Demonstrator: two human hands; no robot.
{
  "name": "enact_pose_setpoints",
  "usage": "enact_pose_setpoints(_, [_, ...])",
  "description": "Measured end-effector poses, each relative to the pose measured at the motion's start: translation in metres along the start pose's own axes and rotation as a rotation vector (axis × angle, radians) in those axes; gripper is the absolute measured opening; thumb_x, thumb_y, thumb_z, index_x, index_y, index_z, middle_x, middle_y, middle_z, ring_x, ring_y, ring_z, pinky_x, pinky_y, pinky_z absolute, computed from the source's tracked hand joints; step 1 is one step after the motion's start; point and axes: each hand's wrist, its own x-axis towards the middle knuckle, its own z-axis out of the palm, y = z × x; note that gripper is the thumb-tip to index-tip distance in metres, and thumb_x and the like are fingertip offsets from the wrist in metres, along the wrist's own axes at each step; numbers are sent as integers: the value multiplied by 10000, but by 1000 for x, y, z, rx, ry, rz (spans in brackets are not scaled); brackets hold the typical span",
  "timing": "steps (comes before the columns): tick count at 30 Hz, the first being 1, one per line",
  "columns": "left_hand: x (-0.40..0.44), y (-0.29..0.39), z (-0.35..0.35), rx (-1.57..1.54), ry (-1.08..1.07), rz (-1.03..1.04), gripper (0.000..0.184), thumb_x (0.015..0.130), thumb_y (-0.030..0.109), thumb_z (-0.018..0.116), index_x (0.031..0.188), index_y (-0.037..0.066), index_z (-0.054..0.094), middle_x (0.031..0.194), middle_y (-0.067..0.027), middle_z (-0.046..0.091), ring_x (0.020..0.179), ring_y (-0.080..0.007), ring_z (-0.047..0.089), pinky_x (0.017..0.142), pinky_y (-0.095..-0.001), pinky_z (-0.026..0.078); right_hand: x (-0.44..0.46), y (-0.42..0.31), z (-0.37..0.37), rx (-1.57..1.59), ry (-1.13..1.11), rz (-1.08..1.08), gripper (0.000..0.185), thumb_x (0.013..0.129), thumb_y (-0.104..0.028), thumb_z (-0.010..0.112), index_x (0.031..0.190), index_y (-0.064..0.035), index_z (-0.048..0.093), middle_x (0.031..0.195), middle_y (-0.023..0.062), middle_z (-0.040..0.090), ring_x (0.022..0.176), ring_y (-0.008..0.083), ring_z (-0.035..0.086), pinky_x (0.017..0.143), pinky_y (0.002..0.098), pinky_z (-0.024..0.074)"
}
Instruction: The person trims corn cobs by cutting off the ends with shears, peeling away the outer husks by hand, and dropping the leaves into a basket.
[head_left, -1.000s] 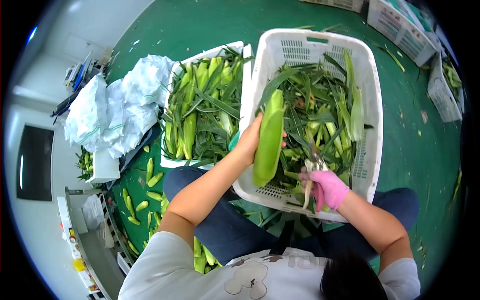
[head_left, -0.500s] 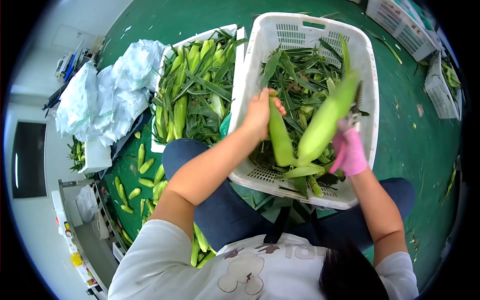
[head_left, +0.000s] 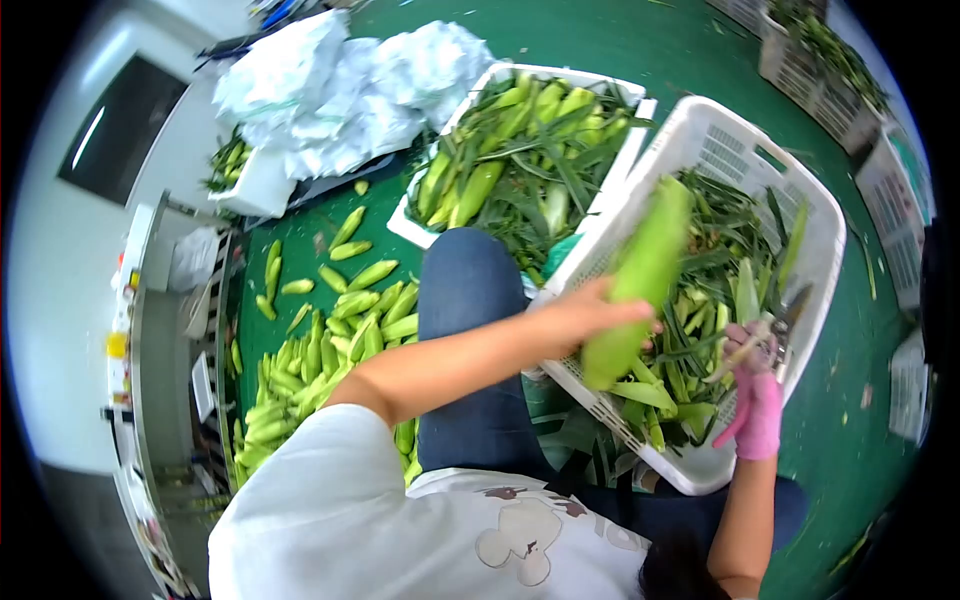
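My left hand (head_left: 592,318) is closed around an ear of corn (head_left: 640,285), green-husked, tilted and a little blurred. The ear is above the left side of a white plastic crate (head_left: 815,215) full of leaves and husk trimmings (head_left: 700,300). Over the crate's right side is my right hand (head_left: 757,385), in a pink glove with the fingertips bare. It grips pruning shears (head_left: 790,318) with pinkish handles and dark blades, and a pale strip lies by the fingers. The ear and the shears are apart.
Left of the crate stands a white box (head_left: 640,110) heaped with leafy corn. Trimmed ears (head_left: 300,375) lie piled on the green floor beside my knee. White plastic sacks (head_left: 350,90) rest behind them. More crates (head_left: 885,180) stand at the right, and a metal shelf (head_left: 170,350) at the left.
The view has turned left, showing more of the floor pile. My left hand now grips the large ear, which has moved away from the shears; earlier it held a narrower green piece.
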Motion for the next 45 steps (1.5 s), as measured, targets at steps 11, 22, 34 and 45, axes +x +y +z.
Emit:
enact_pose_setpoints(11, [-576,-158,-346,-780,2014,312,494,869,489,691,1190,121,615,1101,-83,661,953,-300,658,795,-475,573,20,64,-44,303,-144,465,611,933,-495,624,1345,-59,513,1254,137,616,1132,259,593,963,385,474])
enact_pose_setpoints(22, [-289,90,-330,487,1240,338,377,991,332,568,1214,49,677,1185,-82,704,1130,-200,650,956,-371,516,36,80,-31,209,-63,472,596,954,-463,592,1368,-47,488,1294,151,597,1163,263,569,968,388,452])
enact_pose_setpoints(34, [78,29,-333,1545,1191,-297,841,717,593,802,1290,60,495,1259,-137,623,1164,-344,588,953,-450,497,7,58,-29,71,43,468,539,919,-346,629,1331,-16,522,1199,156,635,1062,261,619,892,375,489])
enact_pose_setpoints(45, [-13,33,-82,-510,152,110,896,808,843,465,1317,113,567,1125,-95,607,1029,-247,604,877,-453,545,15,13,-7,97,-4,405,496,927,-297,569,1334,-16,522,1168,130,644,1085,243,625,934,376,483])
